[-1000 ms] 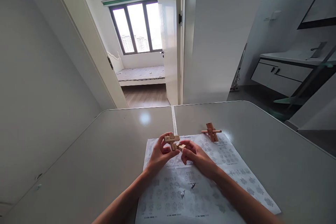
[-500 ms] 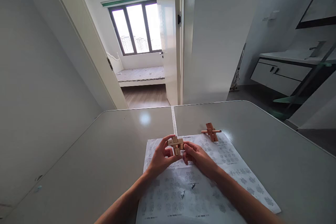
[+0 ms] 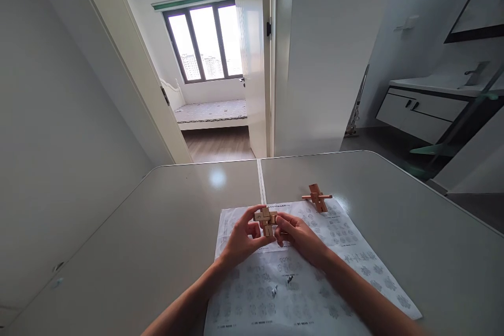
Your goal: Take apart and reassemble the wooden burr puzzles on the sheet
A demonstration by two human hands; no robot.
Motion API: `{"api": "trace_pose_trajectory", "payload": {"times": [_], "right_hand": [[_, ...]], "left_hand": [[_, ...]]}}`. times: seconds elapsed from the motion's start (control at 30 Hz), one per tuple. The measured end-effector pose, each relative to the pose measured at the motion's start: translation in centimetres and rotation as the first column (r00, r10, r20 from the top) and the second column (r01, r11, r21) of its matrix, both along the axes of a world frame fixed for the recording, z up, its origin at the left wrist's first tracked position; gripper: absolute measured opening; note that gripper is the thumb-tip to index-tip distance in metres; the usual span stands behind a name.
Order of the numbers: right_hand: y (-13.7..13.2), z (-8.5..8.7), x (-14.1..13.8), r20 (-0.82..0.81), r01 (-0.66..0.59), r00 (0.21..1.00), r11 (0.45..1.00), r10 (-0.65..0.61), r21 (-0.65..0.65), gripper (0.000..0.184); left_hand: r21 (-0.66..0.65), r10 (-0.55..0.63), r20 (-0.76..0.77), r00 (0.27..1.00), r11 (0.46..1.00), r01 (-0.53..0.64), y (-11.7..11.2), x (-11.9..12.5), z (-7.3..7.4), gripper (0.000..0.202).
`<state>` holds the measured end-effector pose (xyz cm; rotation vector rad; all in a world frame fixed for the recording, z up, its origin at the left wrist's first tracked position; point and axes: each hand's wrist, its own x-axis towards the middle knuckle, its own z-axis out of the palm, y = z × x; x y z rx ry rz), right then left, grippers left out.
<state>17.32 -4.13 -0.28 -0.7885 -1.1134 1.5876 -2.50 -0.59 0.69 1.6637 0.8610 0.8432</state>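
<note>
A light wooden burr puzzle (image 3: 266,216), made of crossed interlocking blocks, is held up between both hands above the printed sheet (image 3: 255,283). My left hand (image 3: 241,233) grips it from the left, thumb beneath and index finger along the top. My right hand (image 3: 293,232) pinches its right end between thumb and fingers; the fingertips partly hide that end. Beyond my right hand, a second, redder wooden puzzle (image 3: 317,198) with a thin rod through it rests at the sheet's far edge.
The sheet carries rows of printed diagrams and lies on a pale table (image 3: 157,252) with a seam down its far half. Past the table stand an open door (image 3: 252,63), a bed (image 3: 212,111) and, at right, a sink cabinet (image 3: 425,110).
The light wooden puzzle has dropped slightly and shifted a little right, turning a bit in my fingers. Both hands keep their hold; the redder puzzle has not moved.
</note>
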Motion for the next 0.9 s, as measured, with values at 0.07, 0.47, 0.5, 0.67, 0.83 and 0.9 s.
{"api": "trace_pose_trajectory", "payload": {"times": [0.07,0.47,0.5,0.67,0.83,0.9], "right_hand": [[0.0,0.3,0.1,0.000,-0.016,1.000,1.000,0.016,0.008,0.041],[0.2,-0.8,0.9,0.018,-0.077,0.997,0.997,0.077,-0.001,0.046],[0.2,-0.9,0.9,0.018,-0.073,0.997,0.997,0.073,-0.007,0.047],[0.1,-0.5,1.0,0.087,-0.071,0.994,0.997,0.072,-0.011,0.052],[-0.2,0.2,0.8,0.112,-0.073,0.991,0.997,0.073,0.002,0.054],[-0.3,0.4,0.8,0.115,-0.062,0.991,0.998,0.062,-0.003,0.055]], "left_hand": [[0.004,-0.007,-0.001,1.000,1.000,0.007,0.0,0.0,0.0,0.072],[0.030,-0.050,-0.077,0.996,0.998,0.052,-0.3,0.2,0.5,0.070],[0.035,-0.046,-0.081,0.996,0.998,0.049,-0.3,0.2,0.5,0.071],[0.142,-0.038,-0.077,0.996,0.989,0.049,-0.3,0.2,0.4,0.067],[0.190,-0.065,-0.076,0.995,0.979,0.078,-0.3,0.3,0.3,0.063],[0.164,-0.069,-0.080,0.994,0.983,0.082,-0.3,0.3,0.3,0.064]]}}
